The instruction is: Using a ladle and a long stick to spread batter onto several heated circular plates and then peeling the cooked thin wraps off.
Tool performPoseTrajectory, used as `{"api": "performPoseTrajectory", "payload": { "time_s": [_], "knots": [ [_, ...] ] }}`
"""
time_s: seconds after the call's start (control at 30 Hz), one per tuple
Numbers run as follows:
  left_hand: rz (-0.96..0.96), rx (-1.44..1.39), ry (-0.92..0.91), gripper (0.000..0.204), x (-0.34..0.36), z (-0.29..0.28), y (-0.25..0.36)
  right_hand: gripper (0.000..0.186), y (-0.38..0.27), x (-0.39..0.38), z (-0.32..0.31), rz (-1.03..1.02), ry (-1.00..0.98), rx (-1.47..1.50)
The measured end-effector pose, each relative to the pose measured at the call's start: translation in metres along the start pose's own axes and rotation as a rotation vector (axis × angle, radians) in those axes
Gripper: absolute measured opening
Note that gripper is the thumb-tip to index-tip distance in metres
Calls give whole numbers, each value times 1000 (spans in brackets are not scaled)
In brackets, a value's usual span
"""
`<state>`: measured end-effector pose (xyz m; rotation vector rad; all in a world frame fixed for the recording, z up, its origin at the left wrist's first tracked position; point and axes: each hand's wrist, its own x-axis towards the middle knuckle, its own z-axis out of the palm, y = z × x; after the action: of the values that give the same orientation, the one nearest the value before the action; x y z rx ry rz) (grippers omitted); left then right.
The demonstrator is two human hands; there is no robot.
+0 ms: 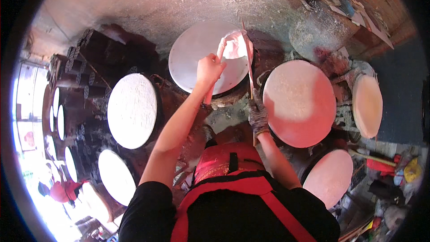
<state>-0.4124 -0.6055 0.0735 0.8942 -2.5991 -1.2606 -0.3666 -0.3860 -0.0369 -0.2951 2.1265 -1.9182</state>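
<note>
My left hand (209, 69) reaches over the middle round griddle (197, 58) and pinches the edge of a thin white sheet (234, 45) that is peeling off its far right side. My right hand (258, 115), in a dark speckled glove, grips a long thin wooden stick (247, 60) that runs up along the griddle's right rim under the lifted sheet. The rest of this griddle's surface is bare and grey. A red apron covers my chest at the bottom.
Round griddles with white sheets surround me: one at the left (132, 110), one lower left (116, 175), a large one at the right (299, 103), one far right (368, 104), one lower right (329, 177). Tools and clutter (385, 166) lie at the right edge.
</note>
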Motion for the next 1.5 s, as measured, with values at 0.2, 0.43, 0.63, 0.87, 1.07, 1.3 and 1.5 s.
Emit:
{"api": "performPoseTrajectory", "payload": {
  "time_s": [0.2, 0.43, 0.63, 0.87, 1.07, 1.3, 1.5],
  "knots": [
    [190, -91, 175, 25, 56, 4, -28, 48, -5, 29, 73, -48, 295, -261],
    [127, -1061, -81, 16, 88, -73, -14, 38, -38, 81, 97, 396, 102, 689],
    [-151, -997, -445, 41, 53, -141, -82, 41, -28, 2, 145, 346, 510, 688],
    [-188, -765, -122, 28, -60, -164, -130, 50, -9, 76, 216, 191, 355, 934],
    [-295, -1056, -54, 29, -105, -169, -145, 47, 8, 132, 216, 98, 212, 329],
    [-360, -1052, -101, 29, -130, -174, -182, 41, -29, 33, 155, 388, 21, 501],
    [-375, -1060, -98, 29, -141, -169, -169, 41, 46, 51, 157, -82, 284, -154]
  ]
}}
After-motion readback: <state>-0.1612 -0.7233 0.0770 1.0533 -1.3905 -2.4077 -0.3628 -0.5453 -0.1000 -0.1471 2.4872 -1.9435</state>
